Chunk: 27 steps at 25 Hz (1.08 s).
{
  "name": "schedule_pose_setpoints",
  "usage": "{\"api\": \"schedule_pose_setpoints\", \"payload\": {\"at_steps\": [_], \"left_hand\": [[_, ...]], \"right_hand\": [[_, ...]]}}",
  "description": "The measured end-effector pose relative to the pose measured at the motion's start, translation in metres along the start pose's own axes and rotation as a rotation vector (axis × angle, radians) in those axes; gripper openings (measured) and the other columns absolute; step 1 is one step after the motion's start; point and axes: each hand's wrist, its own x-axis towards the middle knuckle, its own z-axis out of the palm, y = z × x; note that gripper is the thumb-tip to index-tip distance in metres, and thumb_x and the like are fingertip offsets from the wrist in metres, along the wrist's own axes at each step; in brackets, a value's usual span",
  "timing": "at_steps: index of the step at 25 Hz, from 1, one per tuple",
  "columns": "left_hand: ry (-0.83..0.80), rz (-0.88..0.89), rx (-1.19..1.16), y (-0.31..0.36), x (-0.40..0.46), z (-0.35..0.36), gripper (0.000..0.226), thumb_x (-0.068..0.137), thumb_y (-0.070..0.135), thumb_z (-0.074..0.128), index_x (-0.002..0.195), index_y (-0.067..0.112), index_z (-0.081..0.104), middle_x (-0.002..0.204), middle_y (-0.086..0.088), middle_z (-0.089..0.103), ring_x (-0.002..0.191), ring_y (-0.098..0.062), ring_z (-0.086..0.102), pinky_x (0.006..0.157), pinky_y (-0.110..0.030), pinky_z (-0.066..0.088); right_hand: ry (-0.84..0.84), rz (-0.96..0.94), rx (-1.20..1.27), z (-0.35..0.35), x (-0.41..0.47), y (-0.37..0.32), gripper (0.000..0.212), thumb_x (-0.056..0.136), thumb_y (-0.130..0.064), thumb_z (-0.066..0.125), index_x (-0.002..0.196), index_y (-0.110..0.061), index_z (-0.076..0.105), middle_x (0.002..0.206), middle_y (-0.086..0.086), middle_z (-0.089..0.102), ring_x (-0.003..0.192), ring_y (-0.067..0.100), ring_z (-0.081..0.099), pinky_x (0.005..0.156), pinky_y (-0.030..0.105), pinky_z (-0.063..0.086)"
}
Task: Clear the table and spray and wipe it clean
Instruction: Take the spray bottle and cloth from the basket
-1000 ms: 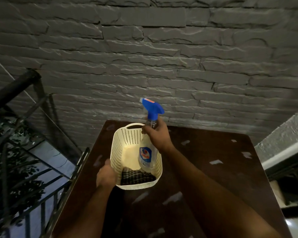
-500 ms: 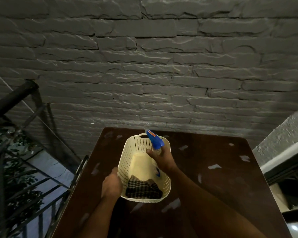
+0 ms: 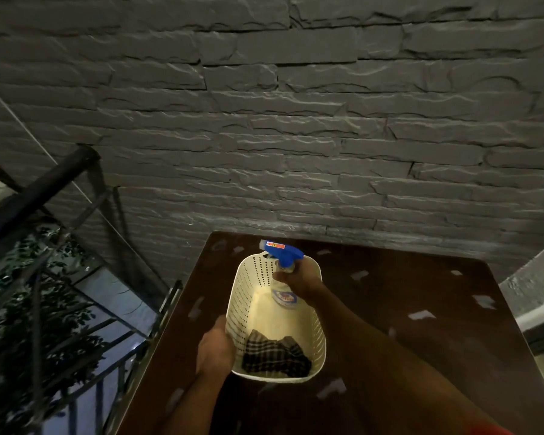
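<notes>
A cream perforated basket (image 3: 248,296) stands on the dark brown table (image 3: 405,356). My right hand (image 3: 299,282) grips the neck of a clear spray bottle (image 3: 284,295) with a blue trigger head, its body inside the basket's far end. My left hand (image 3: 215,350) holds the basket's near left wall. A dark checked cloth (image 3: 275,359) lies crumpled in the basket's near end.
Several small pale scraps (image 3: 421,315) lie scattered over the table. A grey stone wall (image 3: 296,136) rises right behind it. A black metal railing (image 3: 76,309) with foliage below runs along the table's left edge. A grey ledge (image 3: 534,290) stands at the right.
My right hand lowered the spray bottle from above the basket down into its far end. My left hand stayed on the basket wall. The camera tilted upward.
</notes>
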Motion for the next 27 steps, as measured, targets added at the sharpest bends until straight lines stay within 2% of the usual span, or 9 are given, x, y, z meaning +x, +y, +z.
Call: {"api": "schedule_pose_setpoints", "payload": {"at_steps": [4,7,12,15,16,18,20,23,27], "left_hand": [[-0.018,-0.024,-0.006,0.0,0.001,-0.001,0.028,0.096,0.013,0.04,0.121,0.021,0.049,0.121,-0.007,0.064,0.106,-0.027,0.063,0.085,-0.037,0.054],[-0.054,-0.03,-0.022,0.003,0.006,-0.004,0.029,0.095,0.017,0.043,0.123,0.017,0.049,0.125,-0.01,0.062,0.111,-0.031,0.06,0.087,-0.039,0.052],[-0.067,0.0,0.0,0.003,0.013,-0.005,0.029,0.095,0.026,0.047,0.123,0.016,0.05,0.125,-0.01,0.062,0.113,-0.031,0.059,0.09,-0.037,0.05],[-0.056,0.01,0.029,0.007,0.017,-0.004,0.029,0.097,0.028,0.048,0.123,0.014,0.05,0.123,-0.012,0.062,0.113,-0.032,0.058,0.088,-0.037,0.047],[-0.052,0.006,0.043,0.008,0.017,-0.004,0.029,0.098,0.028,0.046,0.123,0.014,0.05,0.123,-0.012,0.062,0.113,-0.032,0.058,0.088,-0.037,0.047],[-0.041,-0.009,0.071,0.01,0.016,-0.005,0.027,0.099,0.026,0.043,0.123,0.016,0.05,0.123,-0.011,0.062,0.113,-0.032,0.058,0.087,-0.038,0.047],[-0.022,-0.007,0.077,0.011,0.016,-0.004,0.026,0.099,0.025,0.04,0.122,0.017,0.051,0.122,-0.01,0.063,0.112,-0.03,0.059,0.087,-0.038,0.048],[-0.017,0.04,0.1,0.021,0.014,0.002,0.026,0.099,0.024,0.04,0.12,0.018,0.052,0.119,-0.009,0.064,0.11,-0.03,0.06,0.087,-0.038,0.048],[-0.032,0.149,0.101,0.058,0.001,0.028,0.024,0.098,0.024,0.042,0.118,0.017,0.052,0.114,-0.011,0.065,0.105,-0.032,0.061,0.085,-0.037,0.048]], "right_hand": [[-0.009,-0.008,-0.117,0.0,0.003,-0.002,0.045,0.081,-0.008,0.075,0.123,-0.014,0.058,0.114,0.005,0.067,0.108,0.022,0.064,0.096,0.039,0.051],[-0.023,-0.056,-0.205,-0.007,0.001,0.004,0.058,0.084,-0.003,0.069,0.137,-0.017,0.049,0.126,0.007,0.062,0.117,0.024,0.06,0.099,0.041,0.051],[0.024,-0.109,-0.226,-0.024,-0.009,0.019,0.058,0.087,-0.005,0.064,0.141,-0.019,0.046,0.134,0.003,0.057,0.123,0.022,0.056,0.096,0.035,0.051],[0.272,-0.144,-0.416,-0.029,-0.014,0.039,0.051,0.087,-0.013,0.064,0.136,-0.018,0.051,0.134,0.004,0.057,0.124,0.025,0.051,0.1,0.039,0.049],[0.299,-0.111,-0.444,-0.03,-0.018,0.048,0.051,0.086,-0.015,0.065,0.135,-0.019,0.051,0.133,0.005,0.057,0.122,0.025,0.052,0.099,0.04,0.049],[0.244,0.038,-0.457,-0.028,-0.027,0.065,0.052,0.084,-0.019,0.067,0.133,-0.018,0.049,0.128,0.006,0.059,0.116,0.026,0.057,0.094,0.04,0.052],[0.166,0.138,-0.459,-0.025,-0.037,0.078,0.037,0.088,-0.015,0.06,0.125,-0.015,0.055,0.119,0.007,0.064,0.108,0.025,0.062,0.089,0.038,0.054],[0.196,0.18,-0.367,-0.036,-0.048,0.09,0.025,0.09,-0.006,0.052,0.112,-0.012,0.064,0.109,0.006,0.068,0.098,0.021,0.065,0.086,0.037,0.056],[0.256,0.198,-0.306,-0.085,-0.069,0.106,0.022,0.091,-0.009,0.052,0.108,-0.015,0.065,0.105,0.003,0.069,0.092,0.017,0.065,0.083,0.033,0.055]]}}
